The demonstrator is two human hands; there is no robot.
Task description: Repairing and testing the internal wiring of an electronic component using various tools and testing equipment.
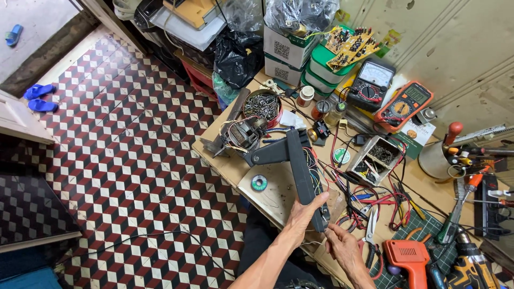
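Note:
My left hand (303, 215) grips the near end of a long dark grey plastic housing (301, 166) that stands tilted over the workbench. Coloured wires (315, 171) run along its open right side. At its far end the housing joins a small electric motor (243, 134) with copper windings. My right hand (342, 247) is just below the housing's near end, with its fingertips pinched at the wires coming out there. What the fingers pinch is too small to see.
The wooden workbench (225, 166) is crowded: a bowl of screws (262, 106), two multimeters (404, 105), a solder spool (259, 182), scissors (371, 233), an orange power tool (408, 259), screwdrivers (455, 214), boxes and bags behind. A patterned tile floor (134, 160) lies to the left.

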